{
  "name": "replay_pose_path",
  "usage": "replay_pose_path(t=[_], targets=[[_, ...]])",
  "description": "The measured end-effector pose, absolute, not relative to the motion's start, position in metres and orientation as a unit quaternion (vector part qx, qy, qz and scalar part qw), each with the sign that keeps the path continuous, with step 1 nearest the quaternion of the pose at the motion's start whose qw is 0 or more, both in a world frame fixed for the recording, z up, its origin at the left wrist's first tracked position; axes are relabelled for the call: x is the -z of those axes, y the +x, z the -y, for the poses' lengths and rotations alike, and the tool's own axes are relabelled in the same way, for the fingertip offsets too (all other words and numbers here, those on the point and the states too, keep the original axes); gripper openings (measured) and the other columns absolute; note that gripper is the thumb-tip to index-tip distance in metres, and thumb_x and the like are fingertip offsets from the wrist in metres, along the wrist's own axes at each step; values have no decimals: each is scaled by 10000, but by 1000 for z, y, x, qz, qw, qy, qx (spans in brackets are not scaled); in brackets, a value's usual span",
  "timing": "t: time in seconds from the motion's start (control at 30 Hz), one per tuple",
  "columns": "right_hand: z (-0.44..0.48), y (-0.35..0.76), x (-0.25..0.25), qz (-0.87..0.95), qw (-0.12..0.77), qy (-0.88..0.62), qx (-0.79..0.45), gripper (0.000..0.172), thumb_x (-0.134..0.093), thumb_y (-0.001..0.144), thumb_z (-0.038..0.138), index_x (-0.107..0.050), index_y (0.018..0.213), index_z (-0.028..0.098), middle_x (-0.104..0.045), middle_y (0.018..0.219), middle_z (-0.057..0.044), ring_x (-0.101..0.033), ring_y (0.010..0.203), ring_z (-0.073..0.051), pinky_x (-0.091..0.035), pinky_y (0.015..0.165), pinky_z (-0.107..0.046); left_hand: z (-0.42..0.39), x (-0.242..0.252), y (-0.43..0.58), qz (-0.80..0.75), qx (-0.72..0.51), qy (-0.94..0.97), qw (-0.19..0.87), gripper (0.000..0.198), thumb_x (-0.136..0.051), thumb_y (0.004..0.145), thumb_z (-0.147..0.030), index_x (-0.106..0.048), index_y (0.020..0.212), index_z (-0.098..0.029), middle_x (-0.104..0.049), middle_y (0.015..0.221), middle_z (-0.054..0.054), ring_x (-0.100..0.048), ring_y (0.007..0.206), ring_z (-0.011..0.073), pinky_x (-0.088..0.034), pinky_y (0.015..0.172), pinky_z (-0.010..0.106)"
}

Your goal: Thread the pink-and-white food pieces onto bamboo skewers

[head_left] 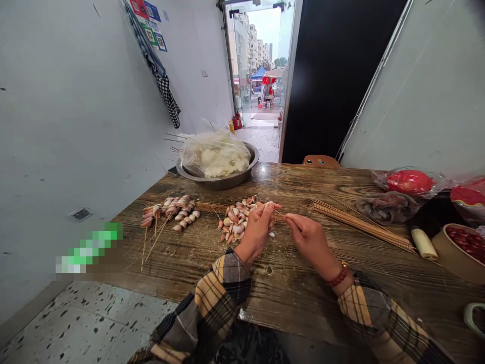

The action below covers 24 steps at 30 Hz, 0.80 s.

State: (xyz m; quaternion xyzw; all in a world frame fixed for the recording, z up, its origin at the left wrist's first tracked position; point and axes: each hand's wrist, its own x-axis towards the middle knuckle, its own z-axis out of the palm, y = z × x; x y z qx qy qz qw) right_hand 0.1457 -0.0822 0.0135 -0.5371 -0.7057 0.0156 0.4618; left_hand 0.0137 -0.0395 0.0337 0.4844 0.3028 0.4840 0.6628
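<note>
My left hand (pixel 259 227) is closed in a pinch above the near right side of a pile of unpeeled garlic cloves (pixel 235 218). What lies inside its fingers is mostly hidden. Just to the right, my right hand (pixel 311 238) pinches a thin bamboo skewer (pixel 279 216), whose far end runs to the left hand's fingers. Left of the pile lie several skewers threaded with garlic cloves (pixel 182 205), their bare sticks pointing toward the near left edge of the table.
A bundle of bare skewers (pixel 359 225) lies on the wooden table (pixel 295 293). At the back stands a metal basin (pixel 227 181) holding a plastic-covered pale mass. To the right are red plastic-wrapped packages (pixel 409 180), a grey cloth (pixel 386 206), and a bowl of red fruit (pixel 456 260).
</note>
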Motion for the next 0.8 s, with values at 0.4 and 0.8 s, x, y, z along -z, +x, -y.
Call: replay_pose_path(t=[0.4, 0.8], targets=[[79, 151, -17, 707, 464, -529, -71, 281, -433, 951, 297, -695, 1011, 215, -728, 1059, -69, -686, 935, -209, -529, 837, -332, 43, -30, 19, -317, -442, 554, 631, 444, -593, 791, -561, -663, 834, -125, -350, 532, -53, -244, 508, 77, -176, 482, 230], [85, 151, -16, 700, 458, -544, -64, 293, -427, 945, 360, -688, 940, 226, -740, 945, -69, -686, 841, -220, -512, 749, -323, 47, -18, 23, -297, -461, 594, 589, 394, -521, 860, -476, -686, 744, -137, -481, 594, 0, -397, 594, 114, -313, 562, 237]])
